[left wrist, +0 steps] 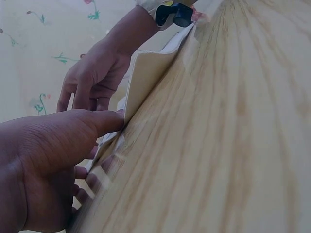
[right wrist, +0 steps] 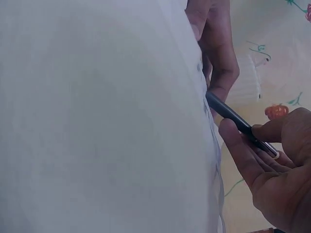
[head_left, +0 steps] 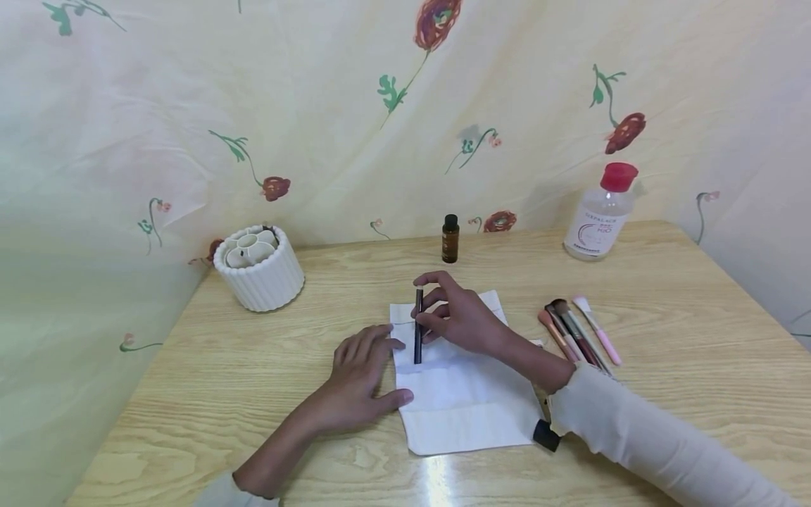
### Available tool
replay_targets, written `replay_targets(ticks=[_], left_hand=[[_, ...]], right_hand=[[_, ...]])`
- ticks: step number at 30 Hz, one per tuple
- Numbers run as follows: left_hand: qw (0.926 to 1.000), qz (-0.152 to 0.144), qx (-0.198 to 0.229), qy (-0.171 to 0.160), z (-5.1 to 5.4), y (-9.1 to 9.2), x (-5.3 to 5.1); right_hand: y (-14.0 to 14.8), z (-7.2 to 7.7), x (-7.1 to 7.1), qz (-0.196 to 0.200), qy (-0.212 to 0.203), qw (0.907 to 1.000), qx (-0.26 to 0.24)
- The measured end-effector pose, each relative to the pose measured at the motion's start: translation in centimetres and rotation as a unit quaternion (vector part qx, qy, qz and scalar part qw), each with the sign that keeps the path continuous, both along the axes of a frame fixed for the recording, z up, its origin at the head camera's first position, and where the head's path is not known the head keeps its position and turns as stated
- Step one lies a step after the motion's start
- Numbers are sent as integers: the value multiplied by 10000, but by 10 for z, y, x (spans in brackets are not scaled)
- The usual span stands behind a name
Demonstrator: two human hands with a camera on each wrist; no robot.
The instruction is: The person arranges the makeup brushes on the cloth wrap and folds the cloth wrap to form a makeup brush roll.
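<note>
A white cloth or paper sheet lies on the wooden table. The right hand pinches a slim dark stick between thumb and fingers over the sheet's left part; in the right wrist view the stick slants from the right hand toward the sheet. At the sheet's left edge, the left hand rests with fingers relaxed and fingertips on that edge. In the left wrist view the left hand's thumb touches the sheet's edge.
Several makeup brushes lie right of the sheet, near the right forearm. A black object sits by its lower right corner. Behind stand a small brown bottle, a clear red-capped bottle and, at left, a white ribbed holder.
</note>
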State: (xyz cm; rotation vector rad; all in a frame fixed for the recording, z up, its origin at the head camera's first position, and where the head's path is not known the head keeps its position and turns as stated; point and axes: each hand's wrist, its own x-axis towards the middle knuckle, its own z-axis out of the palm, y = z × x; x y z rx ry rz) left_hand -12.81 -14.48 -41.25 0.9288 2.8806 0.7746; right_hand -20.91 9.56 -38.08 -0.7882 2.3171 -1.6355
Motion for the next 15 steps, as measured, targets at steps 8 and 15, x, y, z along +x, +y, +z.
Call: replay_targets(ticks=[8,15], left_hand=[[10000,3,-19,-15,1,0,0],[10000,20,-45,-40,2,0,0]], right_hand=[[-4,0,4,192,-40,9982,559],[-3,-3,6,556,312,9911,1168]])
